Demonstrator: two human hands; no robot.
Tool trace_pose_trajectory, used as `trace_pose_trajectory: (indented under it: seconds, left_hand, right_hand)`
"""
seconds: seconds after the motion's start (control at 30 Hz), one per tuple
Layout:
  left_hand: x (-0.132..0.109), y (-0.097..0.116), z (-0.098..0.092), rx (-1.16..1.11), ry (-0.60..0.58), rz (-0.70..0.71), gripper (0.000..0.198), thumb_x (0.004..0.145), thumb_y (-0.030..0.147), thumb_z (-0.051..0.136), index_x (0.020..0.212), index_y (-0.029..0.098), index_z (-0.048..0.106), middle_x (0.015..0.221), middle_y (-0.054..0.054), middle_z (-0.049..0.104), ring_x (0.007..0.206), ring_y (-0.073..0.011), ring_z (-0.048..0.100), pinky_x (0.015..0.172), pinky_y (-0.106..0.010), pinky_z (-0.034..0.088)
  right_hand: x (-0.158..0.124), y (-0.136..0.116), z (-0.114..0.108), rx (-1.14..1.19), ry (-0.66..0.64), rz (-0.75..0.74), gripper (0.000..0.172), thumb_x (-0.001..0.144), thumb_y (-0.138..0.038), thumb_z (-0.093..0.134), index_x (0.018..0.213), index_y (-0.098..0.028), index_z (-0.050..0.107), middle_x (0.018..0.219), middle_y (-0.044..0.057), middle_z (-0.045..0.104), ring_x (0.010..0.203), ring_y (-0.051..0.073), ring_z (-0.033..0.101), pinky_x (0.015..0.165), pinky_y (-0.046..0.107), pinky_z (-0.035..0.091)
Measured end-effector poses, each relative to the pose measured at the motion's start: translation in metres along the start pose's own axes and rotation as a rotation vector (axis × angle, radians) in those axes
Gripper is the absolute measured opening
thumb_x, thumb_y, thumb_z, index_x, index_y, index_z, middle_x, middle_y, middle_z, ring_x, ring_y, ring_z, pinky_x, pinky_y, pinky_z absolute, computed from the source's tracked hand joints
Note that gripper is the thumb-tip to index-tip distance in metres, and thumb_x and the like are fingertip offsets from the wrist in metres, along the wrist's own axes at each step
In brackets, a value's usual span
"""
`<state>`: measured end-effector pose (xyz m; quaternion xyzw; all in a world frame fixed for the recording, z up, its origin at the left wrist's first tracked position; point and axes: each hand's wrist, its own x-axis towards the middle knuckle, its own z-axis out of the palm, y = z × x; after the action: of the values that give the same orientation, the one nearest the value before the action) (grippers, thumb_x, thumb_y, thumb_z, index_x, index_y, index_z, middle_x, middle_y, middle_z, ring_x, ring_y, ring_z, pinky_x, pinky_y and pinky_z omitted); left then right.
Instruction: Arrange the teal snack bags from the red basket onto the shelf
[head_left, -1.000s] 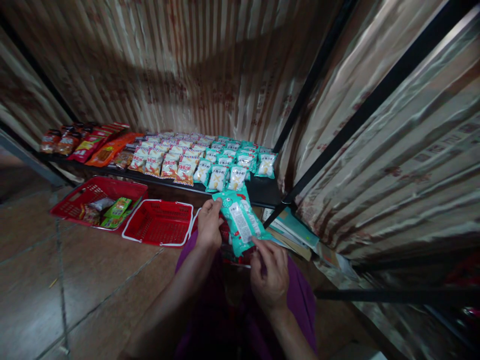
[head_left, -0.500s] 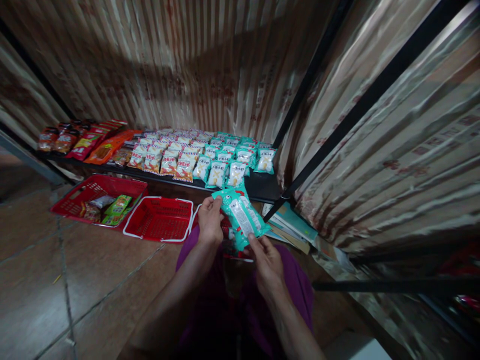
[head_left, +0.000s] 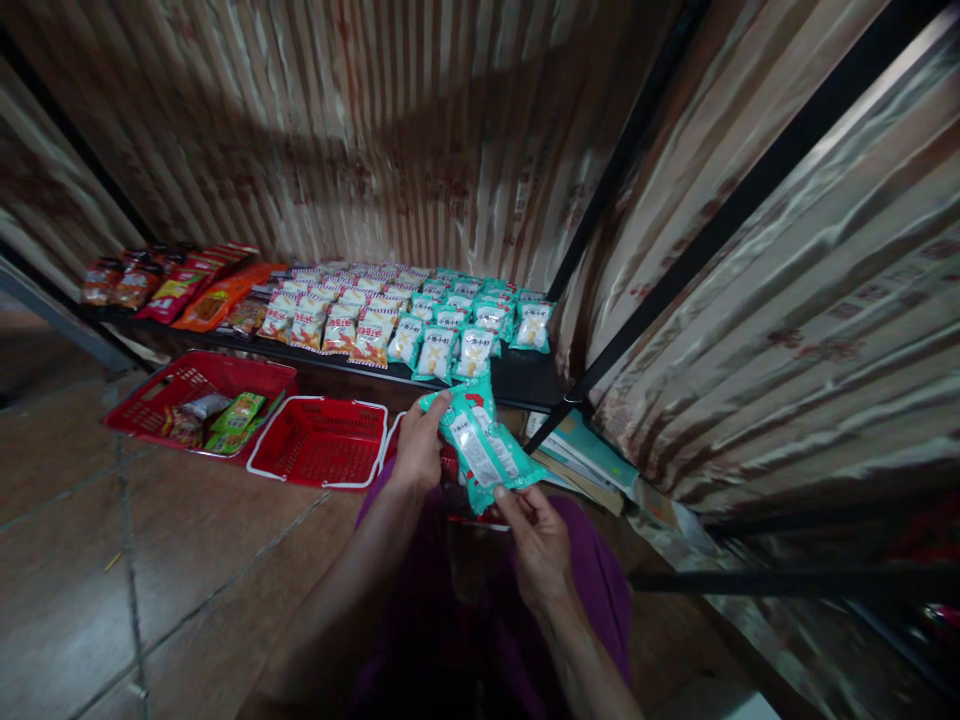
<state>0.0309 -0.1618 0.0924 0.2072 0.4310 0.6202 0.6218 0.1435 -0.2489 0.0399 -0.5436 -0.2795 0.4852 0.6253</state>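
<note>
Between my hands, above my lap, is a teal snack bag [head_left: 484,445] with its printed back towards me. My left hand [head_left: 421,440] pinches its upper left corner. At the lower right end, my right hand [head_left: 536,535] grips the edge between thumb and fingers. Just beyond the bag, rows of teal snack bags [head_left: 475,350] with white fronts stand on the black shelf [head_left: 525,375]. White and orange snack bags [head_left: 375,330] line up to their left. Part of a red basket [head_left: 480,520] shows below the held bag, mostly hidden by it.
On the tiled floor at left stand a red basket [head_left: 142,405] holding several packets and a red basket with white handles [head_left: 315,445]. Jars [head_left: 101,282] and orange packets [head_left: 217,300] fill the shelf's left end. Black posts [head_left: 637,350] and stacked books [head_left: 592,455] are at right.
The held teal bag has tilted slightly and sits a little lower, its right end swung outward. Both hands keep their hold, the right one shifted slightly down.
</note>
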Motion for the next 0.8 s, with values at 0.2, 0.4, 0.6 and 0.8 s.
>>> trace_pose_trajectory:
  seconds: [0.2,0.4,0.6,0.8]
  left_hand:
    - [0.007,-0.007,-0.003,-0.108,-0.006,0.002,0.028,0.052,0.031,0.078,0.067,0.016,0.060,0.060,0.004,0.062,0.054,-0.0093,0.056,0.059,-0.022,0.044]
    - [0.010,-0.010,-0.007,-0.116,0.007,0.016,0.028,0.054,0.030,0.078,0.068,0.016,0.059,0.058,0.004,0.062,0.053,-0.0089,0.055,0.059,-0.022,0.044]
    - [0.010,-0.009,-0.010,-0.101,-0.011,0.004,0.029,0.052,0.030,0.078,0.068,0.016,0.059,0.058,0.005,0.061,0.053,-0.0092,0.055,0.059,-0.022,0.044]
    - [0.012,-0.014,-0.010,-0.127,0.034,-0.019,0.021,0.058,0.030,0.075,0.066,0.018,0.060,0.059,0.002,0.061,0.056,-0.0139,0.057,0.061,-0.026,0.045]
  right_hand:
    - [0.000,0.007,-0.007,0.004,-0.045,0.011,0.033,0.062,-0.041,0.079,0.088,-0.022,0.070,0.074,-0.001,0.071,0.062,0.015,0.061,0.066,0.029,0.049]
    - [-0.001,0.001,-0.008,0.007,-0.015,0.003,0.030,0.067,-0.044,0.075,0.082,-0.021,0.064,0.066,-0.003,0.067,0.057,0.013,0.059,0.058,0.024,0.046]
    - [0.006,-0.001,-0.013,0.091,0.060,0.014,0.032,0.065,-0.043,0.077,0.082,-0.022,0.061,0.069,-0.004,0.066,0.055,0.012,0.057,0.052,0.022,0.044]
    - [0.005,-0.005,-0.013,0.114,0.075,0.032,0.031,0.061,-0.040,0.080,0.077,-0.021,0.062,0.066,-0.005,0.064,0.061,0.012,0.059,0.058,0.021,0.047]
